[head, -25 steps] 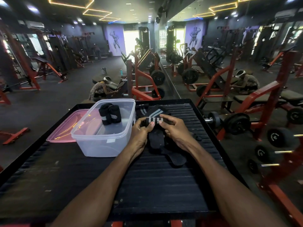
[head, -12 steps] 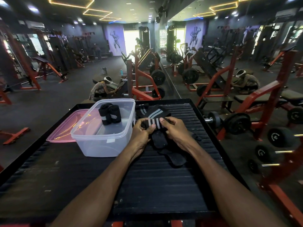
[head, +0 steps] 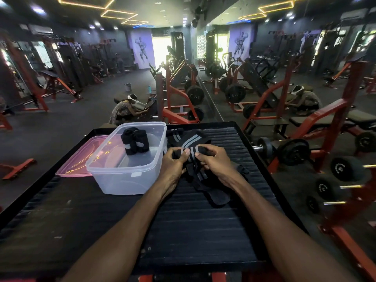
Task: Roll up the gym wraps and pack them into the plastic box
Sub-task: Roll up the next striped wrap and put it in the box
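A black gym wrap with grey stripes point(head: 191, 142) lies on the black ribbed platform point(head: 203, 231), partly rolled. My left hand point(head: 175, 162) and my right hand point(head: 213, 159) both pinch the roll at its near end, thumbs on top. The wrap's loose tail point(head: 211, 192) trails toward me between my wrists. A clear plastic box point(head: 130, 176) stands just left of my left hand, with rolled black wraps point(head: 135, 140) standing at its far end. More dark wrap material point(head: 175, 132) lies behind the roll, partly hidden.
A pink lid point(head: 81, 159) lies flat to the left of the box. Dumbbells on a red rack point(head: 345, 169) stand right of the platform. A person point(head: 124, 109) crouches on the floor beyond it. A mirror wall runs along the right.
Both hands have kept turning the roll. More of the striped wrap shows arched behind my fingers, and the loose tail has shifted slightly. The box and its contents have not moved.
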Action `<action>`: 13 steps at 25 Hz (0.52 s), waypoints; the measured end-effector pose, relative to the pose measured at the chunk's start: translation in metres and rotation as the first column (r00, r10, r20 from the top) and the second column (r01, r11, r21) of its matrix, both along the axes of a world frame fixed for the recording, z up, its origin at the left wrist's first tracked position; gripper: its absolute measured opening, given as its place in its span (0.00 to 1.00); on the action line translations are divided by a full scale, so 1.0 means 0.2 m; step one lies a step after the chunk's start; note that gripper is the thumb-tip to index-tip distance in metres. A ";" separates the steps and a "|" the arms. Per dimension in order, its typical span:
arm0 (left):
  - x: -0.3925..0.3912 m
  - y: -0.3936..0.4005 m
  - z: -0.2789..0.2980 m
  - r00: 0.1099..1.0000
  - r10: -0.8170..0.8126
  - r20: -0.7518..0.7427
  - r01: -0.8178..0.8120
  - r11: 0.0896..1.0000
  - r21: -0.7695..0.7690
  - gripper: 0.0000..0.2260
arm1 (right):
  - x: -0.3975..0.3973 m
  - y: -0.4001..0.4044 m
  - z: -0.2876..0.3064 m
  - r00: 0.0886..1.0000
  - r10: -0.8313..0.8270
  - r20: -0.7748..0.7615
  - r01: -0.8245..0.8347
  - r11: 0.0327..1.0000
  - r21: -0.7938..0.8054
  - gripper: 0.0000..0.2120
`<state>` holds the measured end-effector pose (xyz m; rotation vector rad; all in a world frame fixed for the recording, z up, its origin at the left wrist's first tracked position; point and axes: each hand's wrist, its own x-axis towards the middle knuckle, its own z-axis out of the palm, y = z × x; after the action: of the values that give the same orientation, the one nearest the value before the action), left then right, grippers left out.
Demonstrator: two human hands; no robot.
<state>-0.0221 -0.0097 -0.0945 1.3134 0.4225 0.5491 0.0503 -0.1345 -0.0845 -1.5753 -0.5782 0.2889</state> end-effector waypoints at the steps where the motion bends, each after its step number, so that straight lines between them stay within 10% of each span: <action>1: 0.00 0.01 -0.01 1.000 0.015 0.003 -0.015 0.998 0.055 0.07 | -0.01 0.00 0.00 0.999 0.017 -0.049 -0.017 1.000 -0.004 0.04; 13: -0.01 0.01 -0.01 0.994 0.109 0.018 -0.108 0.930 0.351 0.09 | 0.00 -0.01 0.00 0.999 -0.016 0.030 0.021 0.982 -0.187 0.13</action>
<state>-0.0240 -0.0082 -0.0963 1.6403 0.4120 0.7415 0.0503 -0.1373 -0.0854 -1.7684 -0.5715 0.3146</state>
